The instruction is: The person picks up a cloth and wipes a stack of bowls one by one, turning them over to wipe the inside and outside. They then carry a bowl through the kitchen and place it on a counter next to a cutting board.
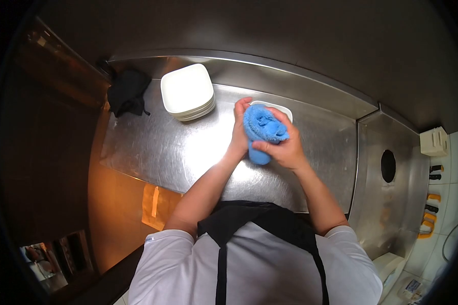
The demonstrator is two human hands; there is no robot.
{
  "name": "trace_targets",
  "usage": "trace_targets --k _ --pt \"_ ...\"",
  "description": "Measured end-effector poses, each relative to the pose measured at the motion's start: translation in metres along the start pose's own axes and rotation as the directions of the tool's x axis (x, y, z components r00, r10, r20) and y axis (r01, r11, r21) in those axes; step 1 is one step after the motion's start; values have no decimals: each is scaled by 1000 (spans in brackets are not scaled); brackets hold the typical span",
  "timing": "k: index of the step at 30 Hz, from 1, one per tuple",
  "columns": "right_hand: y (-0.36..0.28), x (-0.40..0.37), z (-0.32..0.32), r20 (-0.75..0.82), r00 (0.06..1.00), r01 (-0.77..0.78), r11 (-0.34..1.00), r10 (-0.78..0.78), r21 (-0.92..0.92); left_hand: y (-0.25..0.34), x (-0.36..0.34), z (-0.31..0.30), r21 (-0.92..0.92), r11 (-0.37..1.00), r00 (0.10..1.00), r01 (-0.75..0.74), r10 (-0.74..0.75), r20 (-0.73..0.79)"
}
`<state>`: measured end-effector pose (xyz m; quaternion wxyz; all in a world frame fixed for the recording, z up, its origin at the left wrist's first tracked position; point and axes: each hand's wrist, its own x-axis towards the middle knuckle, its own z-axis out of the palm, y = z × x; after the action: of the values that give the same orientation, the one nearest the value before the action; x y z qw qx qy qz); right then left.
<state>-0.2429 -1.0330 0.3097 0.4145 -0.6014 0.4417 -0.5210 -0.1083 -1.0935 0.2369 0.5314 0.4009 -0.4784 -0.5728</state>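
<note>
A bunched blue cloth (pixel 262 124) is between my two hands above the steel counter. My right hand (pixel 287 147) grips it from the right, with the thumb across its lower part. On the cloth's left side is my left hand (pixel 240 129), its fingers pointing up and partly hidden behind the cloth. Just beyond the hands, a white dish (pixel 285 110) shows in part; the cloth and my right hand cover the rest of it. A stack of white square plates (pixel 187 89) stands to the left of my hands.
A black cloth item (pixel 129 93) lies at the counter's back left corner. The steel counter (pixel 315 157) has a raised back edge. At the right are a round dark hole (pixel 388 165), a beige holder (pixel 433 142) and several knives with yellow or black handles (pixel 428 223).
</note>
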Motion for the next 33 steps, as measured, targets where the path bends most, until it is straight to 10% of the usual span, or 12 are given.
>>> trace_targets --k 2,6,11,17,21,24,25,28,30,33 --pt "2 13 -12 -81 995 29 955 -56 -295 -16 3 -2 428 887 948 -173 268 -173" --pt "46 41 -46 -68 877 179 455 -476 -872 -21 -32 -9 616 769 977 -170 212 4" --pt "94 29 -23 245 928 303 186 -279 -935 -35 -42 3 759 651 999 -38 -4 53" --pt "88 28 -9 122 992 121 495 -30 -861 -41 -42 -12 689 707 982 -161 47 181" --pt "85 25 7 89 992 -7 749 89 -662 -58 -39 -8 686 712 989 -150 99 114" --pt "64 27 6 69 881 -424 845 468 -325 -53 -39 -6 674 729 993 -119 74 96" --pt "75 25 0 222 858 -500 852 464 152 -48 -38 -5 666 737 993 -111 64 95" --pt "62 17 -7 86 908 -399 782 411 478 -34 -38 -8 724 684 984 -95 -45 172" --pt "63 30 -20 -97 993 -74 997 72 -26 -42 -41 -10 726 672 985 -147 34 168" --pt "75 42 -37 12 915 222 480 -402 -849 -46 -47 -9 740 653 984 -164 58 167"
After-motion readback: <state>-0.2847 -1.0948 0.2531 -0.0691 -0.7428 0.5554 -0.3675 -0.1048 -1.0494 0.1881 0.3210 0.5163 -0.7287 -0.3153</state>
